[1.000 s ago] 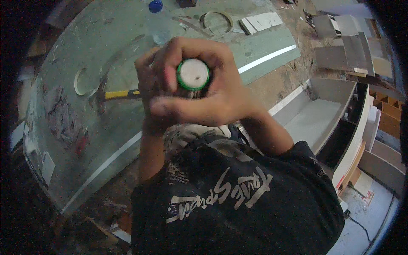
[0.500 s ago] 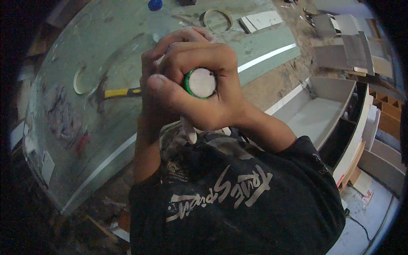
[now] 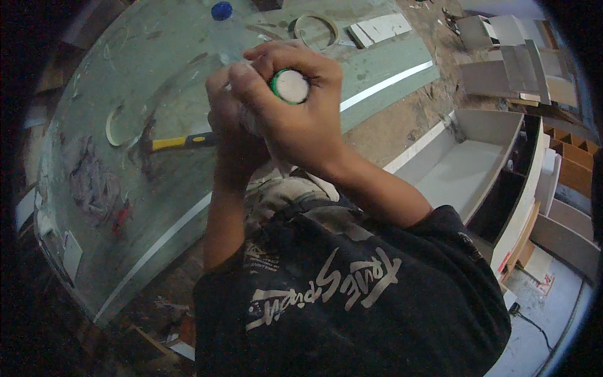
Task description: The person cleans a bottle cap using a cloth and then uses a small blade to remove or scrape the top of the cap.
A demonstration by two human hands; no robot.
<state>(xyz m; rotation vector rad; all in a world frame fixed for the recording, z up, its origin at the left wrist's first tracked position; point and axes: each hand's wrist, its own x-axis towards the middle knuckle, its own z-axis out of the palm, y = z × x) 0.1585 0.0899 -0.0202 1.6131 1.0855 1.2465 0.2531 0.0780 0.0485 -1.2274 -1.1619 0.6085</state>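
Observation:
Held up in front of my chest, my right hand (image 3: 301, 129) is wrapped round a thing whose round white end (image 3: 291, 87) and green rim show inside the curl of thumb and forefinger. The rest of that thing is hidden by the fingers, so its kind is unclear. Pressed against it on the left is my left hand (image 3: 227, 129), closed, its fingers mostly covered. What it grips I cannot make out. Left of the hands, a hammer (image 3: 183, 142) with a yellow and black handle lies on the green tabletop (image 3: 169, 182).
A clear bottle with a blue cap (image 3: 222, 11), a tape ring (image 3: 336, 39) and white board pieces (image 3: 380, 29) are at the far side. A pale ring (image 3: 111, 129) and crumpled grey cloth (image 3: 94, 185) lie left. Right stands an open pale cabinet carcass (image 3: 471, 160).
Both hands have moved slightly up and away from my body, still closed together. My right thumb has shifted upward, and the round white end has moved up with the hand.

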